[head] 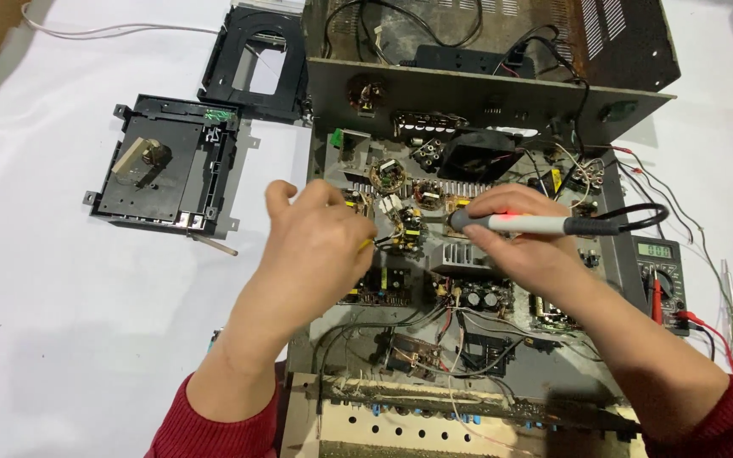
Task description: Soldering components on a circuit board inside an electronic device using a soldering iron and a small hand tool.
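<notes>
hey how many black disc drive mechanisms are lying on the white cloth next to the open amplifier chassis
2. One square black plastic drive mechanism lies left of the chassis; a second, open-framed black one sits behind it at the chassis's back corner. The hands and chassis may hide others.

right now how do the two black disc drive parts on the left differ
The nearer drive unit is closed on top, with a round hub and a small green board at its edge; the farther drive frame is an open shell, white cloth showing through its cut-out. The unit sits closer to the left hand; the frame lies beside the chassis. Both are black plastic and lie flat.
</notes>
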